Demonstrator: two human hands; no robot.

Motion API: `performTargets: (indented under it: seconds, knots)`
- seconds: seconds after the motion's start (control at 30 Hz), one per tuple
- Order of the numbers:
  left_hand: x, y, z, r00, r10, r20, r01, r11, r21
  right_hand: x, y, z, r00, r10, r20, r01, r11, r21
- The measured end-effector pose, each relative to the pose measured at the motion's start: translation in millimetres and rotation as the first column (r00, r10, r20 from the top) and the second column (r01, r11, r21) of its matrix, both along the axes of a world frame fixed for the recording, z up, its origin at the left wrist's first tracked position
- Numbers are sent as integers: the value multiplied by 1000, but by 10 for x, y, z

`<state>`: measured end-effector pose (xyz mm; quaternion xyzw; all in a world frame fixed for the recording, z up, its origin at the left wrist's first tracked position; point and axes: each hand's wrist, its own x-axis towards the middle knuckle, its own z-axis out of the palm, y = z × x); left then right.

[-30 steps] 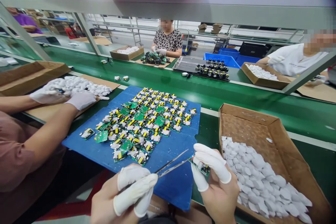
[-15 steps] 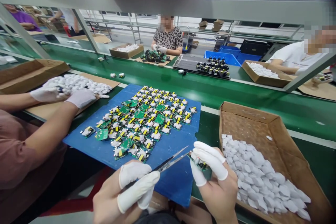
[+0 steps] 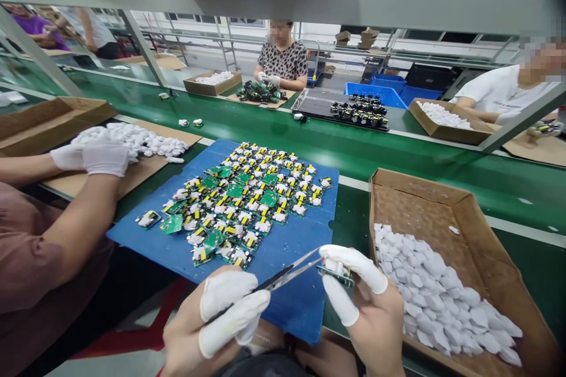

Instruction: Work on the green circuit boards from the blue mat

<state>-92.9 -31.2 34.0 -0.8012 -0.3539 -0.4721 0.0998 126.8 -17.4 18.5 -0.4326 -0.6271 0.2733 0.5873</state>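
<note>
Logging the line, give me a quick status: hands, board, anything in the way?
Left hand shut on tweezers, tips at the board. Right hand pinches that board. Nothing between them; blue mat below.

left hand (image 3: pixel 207 324) pinching, right hand (image 3: pixel 374 318) pinching

My left hand (image 3: pixel 212 324) pinches tweezers (image 3: pixel 283 274), tips aimed at 2 o'clock, touching the small circuit board (image 3: pixel 336 271) that my right hand (image 3: pixel 367 312) grips between thumb and forefinger. White cots on my fingertips (image 3: pixel 354 260). Blue mat (image 3: pixel 292 300) at 12 o'clock from my hands, covered in green boards (image 3: pixel 243 206). Cardboard tray (image 3: pixel 442 200) at 3 o'clock, white plastic pieces (image 3: pixel 437 294) heaped in its near end. Co-worker's gloved hand (image 3: pixel 106 156) at 10 o'clock, on a pile of white pieces (image 3: pixel 145 140).
</note>
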Motion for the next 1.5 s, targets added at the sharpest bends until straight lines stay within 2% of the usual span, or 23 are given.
performTargets:
  seconds: [0.23, 0.43, 0.53, 0.77, 0.97, 1.17, 1.37, 1.5]
  knots:
    - [35, 9, 29, 999, 19, 49, -20, 999, 33, 6, -8, 40, 1000, 0, 21, -1, 1000, 13]
    - [-51, 5, -30, 999, -9, -31, 9, 1000, 19, 9, 9, 61, 998, -25, 61, 19, 995, 96]
    - [-14, -8, -44, 999, -7, 54, 6, 1000, 12, 13, 10, 65, 995, -43, 85, 33, 992, 124]
    - [85, 23, 67, 998, -24, 61, 23, 999, 31, 7, 7, 73, 996, -44, 78, 33, 990, 140]
    - [30, 22, 30, 999, -8, 54, 6, 1000, 28, -10, 7, 52, 996, -43, 83, 30, 989, 146]
    - [34, 41, 54, 998, -50, 29, 49, 998, 30, 0, 14, 63, 993, -53, 103, 36, 987, 156]
    - [28, 44, 59, 998, -47, 32, 46, 999, 18, 5, 19, 85, 986, -74, 149, 45, 981, 190]
    - [22, 41, 144, 1000, -25, 1, 25, 999, 31, 25, 24, 126, 969, -96, 227, 35, 965, 258]
